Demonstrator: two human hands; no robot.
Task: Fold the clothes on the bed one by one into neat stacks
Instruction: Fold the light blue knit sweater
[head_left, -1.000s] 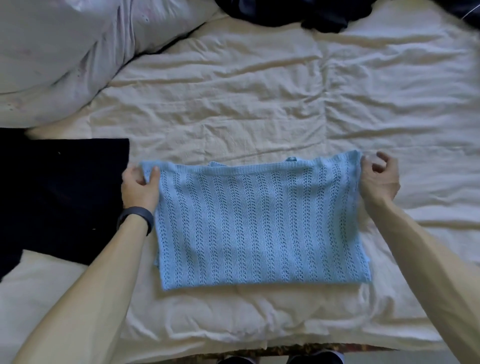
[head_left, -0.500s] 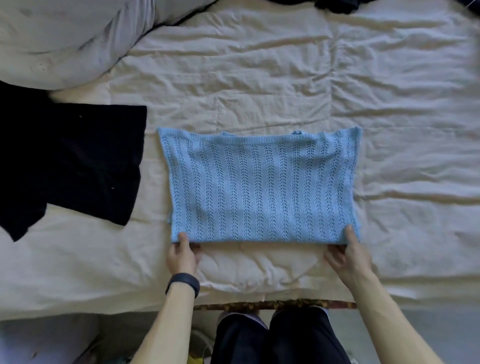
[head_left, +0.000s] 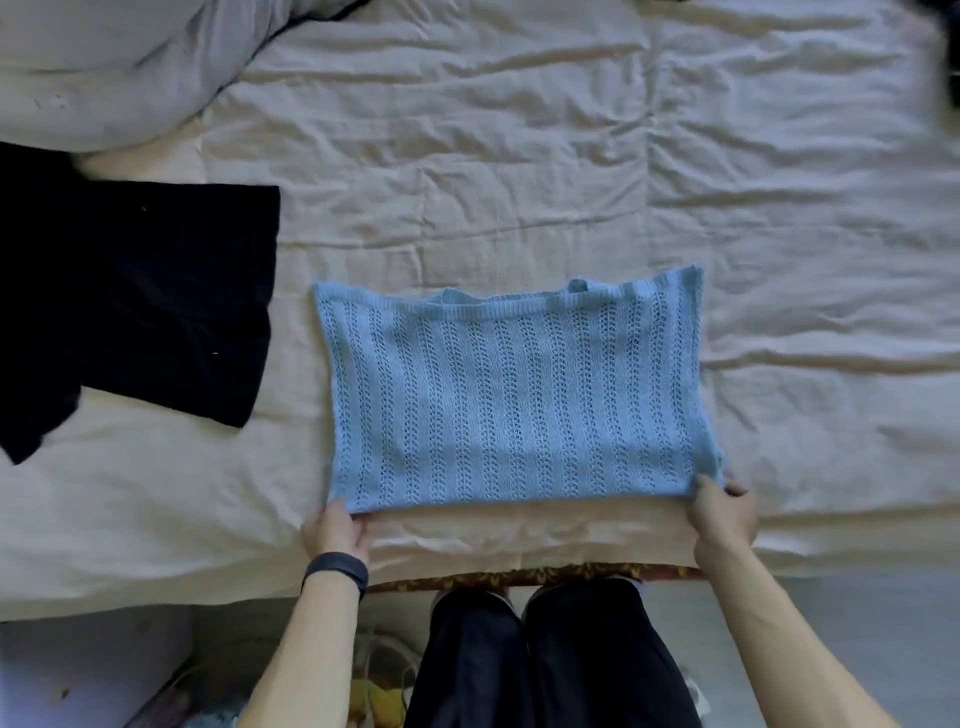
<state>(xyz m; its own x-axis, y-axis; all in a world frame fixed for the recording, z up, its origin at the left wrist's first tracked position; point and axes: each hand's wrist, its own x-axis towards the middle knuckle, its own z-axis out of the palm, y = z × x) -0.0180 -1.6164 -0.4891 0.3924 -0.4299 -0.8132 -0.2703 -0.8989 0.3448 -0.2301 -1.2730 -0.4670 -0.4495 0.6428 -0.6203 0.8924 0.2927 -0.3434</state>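
Head view: ribbed openwork blue knit (head_left: 514, 395), folded rectangular, on creased sheet (head_left: 519, 156).

No writing, label, brand, number or sign can be read: none shows on the blue knitted top (head_left: 514, 395), on the black garment (head_left: 140, 301) to its left, or on the dark wristband (head_left: 336, 570) just below its near left corner.
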